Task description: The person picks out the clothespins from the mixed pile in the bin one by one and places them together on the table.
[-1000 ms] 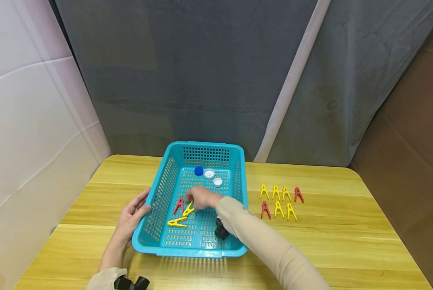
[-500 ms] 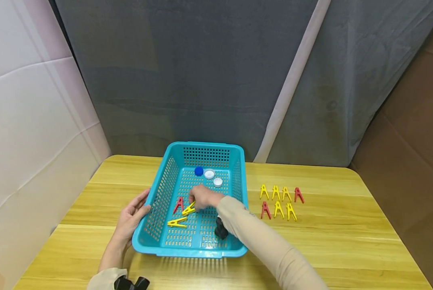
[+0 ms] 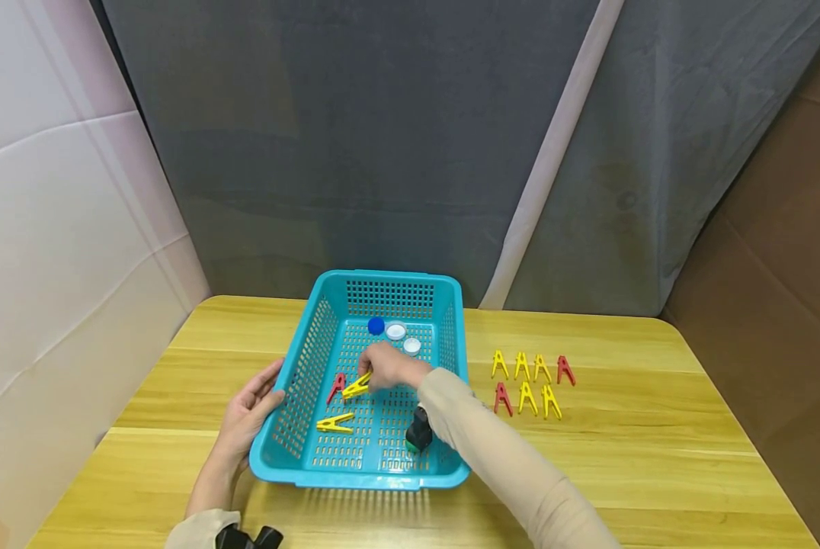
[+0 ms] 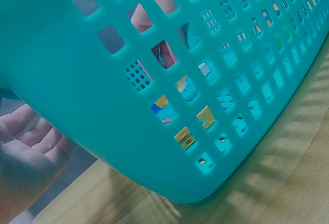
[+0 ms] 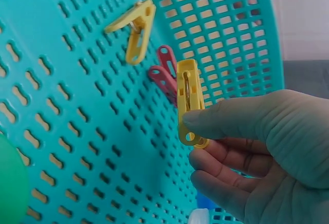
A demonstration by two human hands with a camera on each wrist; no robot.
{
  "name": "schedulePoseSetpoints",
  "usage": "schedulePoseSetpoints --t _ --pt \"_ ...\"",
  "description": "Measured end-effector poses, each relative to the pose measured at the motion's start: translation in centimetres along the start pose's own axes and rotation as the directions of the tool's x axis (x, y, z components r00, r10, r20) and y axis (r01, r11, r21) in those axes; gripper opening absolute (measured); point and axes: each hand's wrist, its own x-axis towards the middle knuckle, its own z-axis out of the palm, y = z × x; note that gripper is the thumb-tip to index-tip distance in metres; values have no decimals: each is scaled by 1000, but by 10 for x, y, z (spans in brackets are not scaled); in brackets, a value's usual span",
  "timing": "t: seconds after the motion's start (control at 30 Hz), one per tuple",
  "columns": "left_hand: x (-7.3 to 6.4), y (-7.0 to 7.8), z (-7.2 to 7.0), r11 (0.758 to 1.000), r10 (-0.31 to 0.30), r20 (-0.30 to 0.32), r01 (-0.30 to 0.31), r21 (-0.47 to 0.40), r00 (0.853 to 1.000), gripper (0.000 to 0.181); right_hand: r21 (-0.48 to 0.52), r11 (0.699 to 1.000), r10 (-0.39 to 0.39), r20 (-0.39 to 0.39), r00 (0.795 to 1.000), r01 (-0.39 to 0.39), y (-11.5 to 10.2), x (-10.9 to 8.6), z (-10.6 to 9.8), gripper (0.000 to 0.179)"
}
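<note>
My right hand (image 3: 388, 364) is inside the turquoise plastic basket (image 3: 358, 479), pinching a yellow clothespin (image 5: 188, 98) between thumb and fingers. In the right wrist view the clothespin is held up off the basket floor. Behind it lies a red clothespin (image 5: 163, 75), partly hidden; another yellow clothespin (image 5: 134, 28) lies spread near the side wall. The left hand (image 3: 248, 412) holds the basket's left rim, thumb toward the top edge. In the left wrist view the fingers (image 4: 38, 136) curl at the rim, their tips partly hidden by the basket.
On the wooden table (image 3: 629, 442) right of the basket, yellow and red clothespins (image 3: 527, 398) lie in two rows. A blue cap (image 3: 376, 325) and two white caps (image 3: 395, 331) sit at the basket's far end. Grey cloth (image 3: 382, 152) hangs behind the table.
My right hand has gripped the yellow clothespin and raised it slightly from beside the other yellow one. The left hand stays at the rim.
</note>
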Motion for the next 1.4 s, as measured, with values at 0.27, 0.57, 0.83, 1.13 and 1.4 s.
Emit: schedulePoseSetpoints --t 0.27,0.57,0.83,1.13,1.4 --pt "0 0 1 1000 7 0 -7 -6 1000 53 13 998 -53 -55 997 54 2 -9 -13 19" --pt "-1 -1 -1 1000 16 9 -16 -19 1000 52 35 994 -96 -100 990 100 10 -23 -30 20" --pt "1 -2 -1 999 16 8 -16 -28 1000 52 98 991 -78 -162 984 95 14 -40 -45 21" --pt "0 -4 -2 999 17 11 -17 -32 1000 49 123 983 -103 -249 963 137 23 -61 -54 23" --pt "1 -3 -2 999 19 14 -18 -29 1000 49 140 982 -82 -304 949 130 36 -81 -65 21"
